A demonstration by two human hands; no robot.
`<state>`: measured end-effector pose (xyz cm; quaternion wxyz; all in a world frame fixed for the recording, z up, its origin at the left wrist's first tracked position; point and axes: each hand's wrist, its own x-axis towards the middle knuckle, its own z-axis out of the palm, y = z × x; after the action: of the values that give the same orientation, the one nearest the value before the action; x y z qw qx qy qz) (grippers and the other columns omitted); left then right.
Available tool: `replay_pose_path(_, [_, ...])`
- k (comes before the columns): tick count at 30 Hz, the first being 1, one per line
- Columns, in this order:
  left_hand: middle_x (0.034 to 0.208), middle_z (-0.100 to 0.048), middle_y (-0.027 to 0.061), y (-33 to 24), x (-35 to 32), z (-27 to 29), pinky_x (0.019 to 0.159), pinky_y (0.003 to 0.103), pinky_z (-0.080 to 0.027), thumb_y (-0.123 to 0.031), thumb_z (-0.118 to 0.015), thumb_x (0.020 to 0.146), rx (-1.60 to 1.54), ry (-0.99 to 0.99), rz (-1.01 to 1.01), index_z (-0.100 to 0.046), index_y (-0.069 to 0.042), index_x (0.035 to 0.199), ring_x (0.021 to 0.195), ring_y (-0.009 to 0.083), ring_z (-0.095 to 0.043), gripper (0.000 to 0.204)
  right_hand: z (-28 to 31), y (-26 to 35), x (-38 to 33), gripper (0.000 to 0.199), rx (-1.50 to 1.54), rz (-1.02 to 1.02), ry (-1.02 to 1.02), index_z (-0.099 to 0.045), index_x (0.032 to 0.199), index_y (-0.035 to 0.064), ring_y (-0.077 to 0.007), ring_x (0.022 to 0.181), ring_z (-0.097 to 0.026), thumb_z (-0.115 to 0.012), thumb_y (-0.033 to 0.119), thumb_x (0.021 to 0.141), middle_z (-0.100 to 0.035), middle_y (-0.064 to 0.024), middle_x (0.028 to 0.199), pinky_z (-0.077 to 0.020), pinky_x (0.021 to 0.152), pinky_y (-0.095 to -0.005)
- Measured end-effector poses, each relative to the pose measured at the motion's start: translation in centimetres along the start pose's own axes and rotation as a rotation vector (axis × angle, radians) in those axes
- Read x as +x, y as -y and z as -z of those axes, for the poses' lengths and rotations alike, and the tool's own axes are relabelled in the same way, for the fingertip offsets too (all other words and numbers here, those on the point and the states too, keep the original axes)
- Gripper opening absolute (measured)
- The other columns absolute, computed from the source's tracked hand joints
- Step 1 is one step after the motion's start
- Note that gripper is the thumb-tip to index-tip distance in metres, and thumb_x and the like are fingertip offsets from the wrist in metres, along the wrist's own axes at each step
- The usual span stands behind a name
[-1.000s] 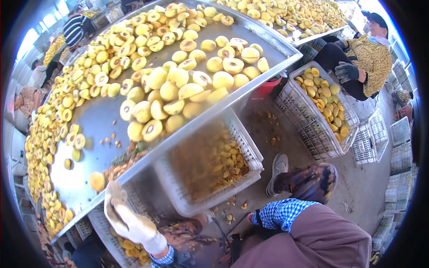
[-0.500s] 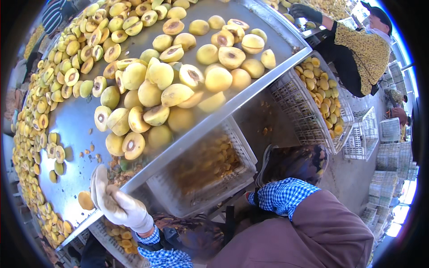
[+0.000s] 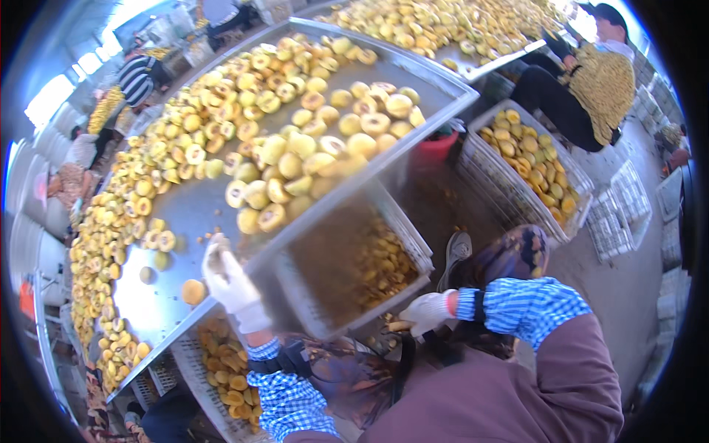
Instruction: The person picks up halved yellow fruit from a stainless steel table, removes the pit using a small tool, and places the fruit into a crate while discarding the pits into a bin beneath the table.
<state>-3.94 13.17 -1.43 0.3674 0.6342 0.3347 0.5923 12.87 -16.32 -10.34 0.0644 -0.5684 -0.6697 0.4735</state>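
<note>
My left hand (image 3: 235, 286), in a white glove, reaches over the metal rim of the sorting table (image 3: 164, 330). Its fingers are stretched out over the surface, with nothing plainly gripped. Beside it lies a yellow fruit half (image 3: 193, 292), probably peach. My right hand (image 3: 428, 313), also gloved in white, is low by my lap and closed around a short tan piece (image 3: 401, 325) like a wooden handle; the rest of that piece cannot be made out. Many halved yellow fruits (image 3: 295, 159), some with brown pits or hollows showing, are heaped across the table.
Below the table edge stands a crate (image 3: 432, 267) with fruit pieces. Another full crate (image 3: 585, 177) is at the right, near an empty white crate (image 3: 626, 210). A third crate (image 3: 188, 362) sits lower left. A co-worker (image 3: 602, 81) sits at the far right by another fruit-covered table.
The view has shifted, showing more of the far table and room. My right hand has come into sight holding the tan piece. The left hand stays at the table edge beside the fruit half.
</note>
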Motion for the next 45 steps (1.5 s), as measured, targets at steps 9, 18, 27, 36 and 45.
replay_pose_path(9, [0.111,-0.061,0.0165,-4.0,2.8,-9.7,0.083,0.043,-0.047,-0.034,-0.063,0.081,0.996,0.46,-0.19,-0.063,-0.01,0.111,0.098,0.0346,-0.058,0.038,15.6,3.2,-1.7,0.037,0.31,0.034,-0.803,-0.055,0.111,0.002,-0.0174,0.085,-0.062,-0.067,0.022,0.082,-0.064,-0.0097,0.095,-0.0482,0.078,-0.0314])
replay_pose_path(18, [0.126,-0.053,0.0129,0.2,4.4,-11.2,0.095,0.048,-0.038,-0.031,-0.067,0.074,1.18,0.62,-0.342,-0.061,-0.015,0.11,0.122,0.0346,-0.044,0.04,19.0,2.4,1.1,0.03,1.016,0.13,-0.879,-0.052,0.111,-0.0014,-0.0097,0.073,-0.057,-0.062,0.01,0.085,-0.058,-0.0029,0.085,-0.0484,0.066,-0.0251])
replay_pose_path(27, [0.105,-0.064,0.0123,2.2,4.0,-9.3,0.089,0.032,-0.045,0.001,-0.057,0.081,0.583,0.41,-0.184,-0.056,-0.003,0.111,0.103,0.0211,-0.058,0.03,17.2,5.3,2.4,0.048,1.082,0.075,-0.775,-0.035,0.128,0.0001,-0.0092,0.055,-0.051,-0.057,0.018,0.089,-0.053,-0.0029,0.072,-0.0427,0.049,-0.0239])
replay_pose_path(36, [0.11,-0.059,0.0165,-0.3,2.6,-9.1,0.095,0.042,-0.04,-0.007,-0.059,0.076,0.54,0.623,-0.021,-0.06,-0.006,0.11,0.108,0.0339,-0.051,0.033,16.3,4.6,3.4,0.041,1.033,0.078,-0.782,-0.047,0.12,0.0044,-0.0109,0.062,-0.057,-0.059,0.026,0.089,-0.058,-0.0045,0.078,-0.0475,0.056,-0.0272])
replay_pose_path(45, [0.112,-0.059,0.0094,-2.1,-1.0,-10.0,0.091,0.033,-0.047,-0.009,-0.068,0.083,0.036,0.425,0.164,-0.051,0.0,0.117,0.102,0.0209,-0.058,0.039,15.4,4.6,2.7,0.042,0.691,0.049,-0.809,-0.048,0.12,0.0053,-0.0322,0.089,-0.061,-0.058,0.03,0.087,-0.061,-0.0199,0.098,-0.0474,0.081,-0.04])
